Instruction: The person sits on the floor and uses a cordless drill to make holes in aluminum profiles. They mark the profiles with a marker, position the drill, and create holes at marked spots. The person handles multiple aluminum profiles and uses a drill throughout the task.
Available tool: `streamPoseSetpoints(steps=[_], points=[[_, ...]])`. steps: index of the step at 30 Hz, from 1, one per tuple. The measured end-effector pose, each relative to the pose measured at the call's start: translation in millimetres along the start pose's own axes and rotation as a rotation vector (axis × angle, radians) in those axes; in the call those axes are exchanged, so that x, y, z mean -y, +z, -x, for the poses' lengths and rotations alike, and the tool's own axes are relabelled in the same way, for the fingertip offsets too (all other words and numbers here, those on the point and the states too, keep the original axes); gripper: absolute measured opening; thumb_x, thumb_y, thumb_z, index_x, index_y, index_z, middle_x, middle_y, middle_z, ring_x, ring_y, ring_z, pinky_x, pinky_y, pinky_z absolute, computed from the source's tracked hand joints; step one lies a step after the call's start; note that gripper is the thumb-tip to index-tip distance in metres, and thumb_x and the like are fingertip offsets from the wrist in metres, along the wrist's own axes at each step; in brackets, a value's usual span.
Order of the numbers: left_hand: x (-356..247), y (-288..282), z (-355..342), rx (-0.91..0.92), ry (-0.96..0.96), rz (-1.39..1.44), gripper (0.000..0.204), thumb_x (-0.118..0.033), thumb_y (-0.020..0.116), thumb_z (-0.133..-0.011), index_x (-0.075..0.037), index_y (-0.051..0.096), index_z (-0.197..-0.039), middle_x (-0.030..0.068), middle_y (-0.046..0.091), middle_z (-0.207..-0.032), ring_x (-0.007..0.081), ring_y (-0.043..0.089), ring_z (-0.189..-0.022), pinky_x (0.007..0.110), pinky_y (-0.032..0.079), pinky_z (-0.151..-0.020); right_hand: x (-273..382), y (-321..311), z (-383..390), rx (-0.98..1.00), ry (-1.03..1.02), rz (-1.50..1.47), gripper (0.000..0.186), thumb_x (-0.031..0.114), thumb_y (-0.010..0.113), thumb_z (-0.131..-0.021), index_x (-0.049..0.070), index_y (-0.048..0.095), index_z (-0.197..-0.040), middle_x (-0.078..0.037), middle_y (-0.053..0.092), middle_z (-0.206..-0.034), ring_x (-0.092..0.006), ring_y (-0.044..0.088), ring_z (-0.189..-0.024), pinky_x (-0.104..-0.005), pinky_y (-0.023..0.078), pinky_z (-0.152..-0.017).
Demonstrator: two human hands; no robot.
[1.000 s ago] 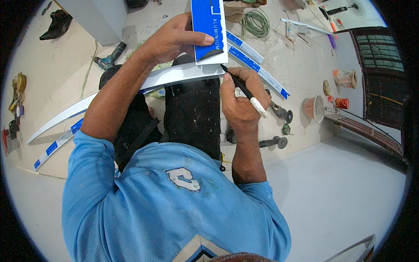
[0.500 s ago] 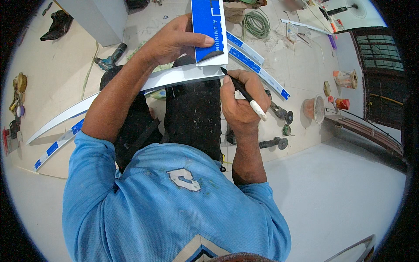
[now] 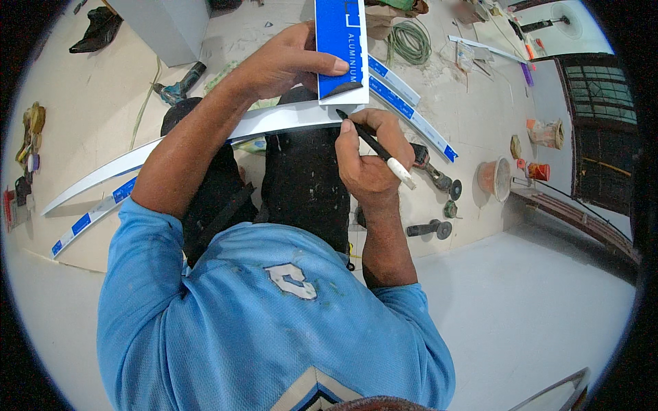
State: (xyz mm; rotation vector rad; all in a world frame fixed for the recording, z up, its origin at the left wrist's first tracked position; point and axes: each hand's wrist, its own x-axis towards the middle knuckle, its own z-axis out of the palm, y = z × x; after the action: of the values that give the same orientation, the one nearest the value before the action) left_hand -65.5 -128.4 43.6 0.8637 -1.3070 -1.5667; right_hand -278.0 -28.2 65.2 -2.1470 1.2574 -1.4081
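Note:
My left hand [image 3: 295, 60] grips a flat white profile with blue protective film [image 3: 337, 48], its thumb pressed on the film. The film's lower corner is peeled up and dark. The profile's end lies against a long white strip [image 3: 274, 120] that rests across my knees and runs down to the left. Between the thumb and fingers of my right hand [image 3: 373, 161] is a black marker with a white end [image 3: 375, 145]. Its tip points at the strip, just below the profile's end; I cannot tell whether it touches.
More blue-filmed strips [image 3: 411, 113] lie on the floor at right, another strip [image 3: 92, 218] at left. A cordless drill [image 3: 179, 85] sits beyond my left knee. Angle grinders [image 3: 439, 177], a bucket [image 3: 495, 178] and coiled hose [image 3: 409, 42] are at right. A pillar [image 3: 161, 27] stands far left.
The marker's tip has shifted left along the strip, below the profile's end. The profile, my left hand and the surroundings appear slightly further right in the picture.

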Motion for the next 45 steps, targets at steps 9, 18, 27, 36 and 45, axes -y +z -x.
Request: streamPoseSetpoints(steps=[9, 18, 27, 36, 45], points=[[-4.5, 1.4, -0.1, 0.035, -0.002, 0.037, 0.079, -0.033, 0.094, -0.083, 0.003, 0.056, -0.143, 0.012, 0.075, -0.118, 0.0186, 0.075, -0.102, 0.034, 0.063, -0.09, -6.0, 2.3, -1.1, 0.008, -0.043, 0.015, 0.011, 0.001, 0.078, -0.085, 0.001, 0.07, -0.093, -0.016, 0.072, -0.086, -0.0323, 0.074, -0.073, -0.0405, 0.059, -0.066], [1.8, -2.6, -2.2, 0.028, -0.008, 0.016, 0.083, -0.034, 0.095, -0.083, 0.003, 0.054, -0.145, 0.0122, 0.074, -0.119, 0.0189, 0.075, -0.103, 0.036, 0.063, -0.091, -6.6, 3.2, -0.8, 0.019, -0.013, 0.023, 0.013, 0.002, 0.078, -0.085, 0.002, 0.07, -0.094, -0.015, 0.073, -0.086, -0.0319, 0.075, -0.074, -0.0403, 0.059, -0.066], [2.8, -4.5, -3.1, 0.044, -0.005, 0.014, 0.086, -0.035, 0.095, -0.083, 0.005, 0.052, -0.146, 0.0146, 0.074, -0.121, 0.0206, 0.074, -0.107, 0.037, 0.062, -0.098, -8.2, 2.5, -2.7, 0.02, -0.038, 0.049, 0.014, 0.002, 0.078, -0.084, 0.002, 0.068, -0.093, -0.015, 0.071, -0.084, -0.0312, 0.073, -0.07, -0.0407, 0.058, -0.063], [1.6, -3.1, -3.5, 0.05, -0.01, 0.036, 0.083, -0.031, 0.094, -0.084, 0.005, 0.052, -0.146, 0.0138, 0.074, -0.121, 0.0197, 0.075, -0.106, 0.036, 0.062, -0.099, -7.6, 1.8, -1.8, 0.033, -0.001, 0.054, 0.013, 0.003, 0.078, -0.084, 0.002, 0.068, -0.093, -0.016, 0.07, -0.083, -0.0318, 0.072, -0.071, -0.0419, 0.058, -0.065], [2.7, -3.0, -6.5, 0.054, -0.041, 0.071, 0.074, -0.026, 0.092, -0.086, 0.004, 0.056, -0.143, 0.0136, 0.075, -0.123, 0.0189, 0.076, -0.108, 0.037, 0.063, -0.099, 12.8, -22.3, -31.0, -0.35, 0.413, -0.445, 0.018, 0.015, 0.063, -0.109, 0.0, 0.073, -0.111, -0.012, 0.078, -0.095, -0.0161, 0.072, -0.077, -0.0345, 0.059, -0.071]])
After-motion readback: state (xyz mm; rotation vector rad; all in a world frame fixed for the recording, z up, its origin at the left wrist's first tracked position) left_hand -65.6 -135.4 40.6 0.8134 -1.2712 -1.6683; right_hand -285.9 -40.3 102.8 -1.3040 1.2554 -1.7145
